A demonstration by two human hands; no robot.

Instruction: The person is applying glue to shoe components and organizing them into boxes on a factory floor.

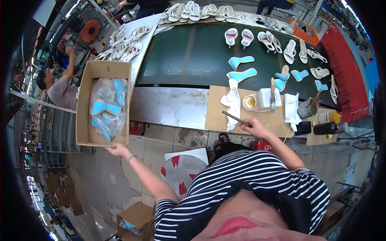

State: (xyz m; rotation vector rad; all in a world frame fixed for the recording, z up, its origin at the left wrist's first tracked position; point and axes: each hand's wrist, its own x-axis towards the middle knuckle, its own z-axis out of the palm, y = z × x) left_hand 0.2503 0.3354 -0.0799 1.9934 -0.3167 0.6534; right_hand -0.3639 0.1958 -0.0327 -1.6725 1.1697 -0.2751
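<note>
My left hand (119,150) grips the near edge of an open cardboard box (83,104). Inside it, light-blue sole-shaped pieces (105,107) lie among clear plastic bags (105,86). A dark brown stick (236,119) is held in my right hand (254,127), its free end pointing left over a white cloth (232,100). What tips the stick, if anything, I cannot make out. Beyond the cloth two blue sole pieces (242,75) lie on the green belt (177,60). Right of the cloth are a cup of yellowish paste (250,102) and a white container (265,98).
White sandals (230,37) stand along the belt, with more on the side table (132,50). At the right are a tin with brushes (307,108), a dark bottle (325,128) and red cloth (345,76). A round stool (177,172) stands below. Another person (60,86) works at left.
</note>
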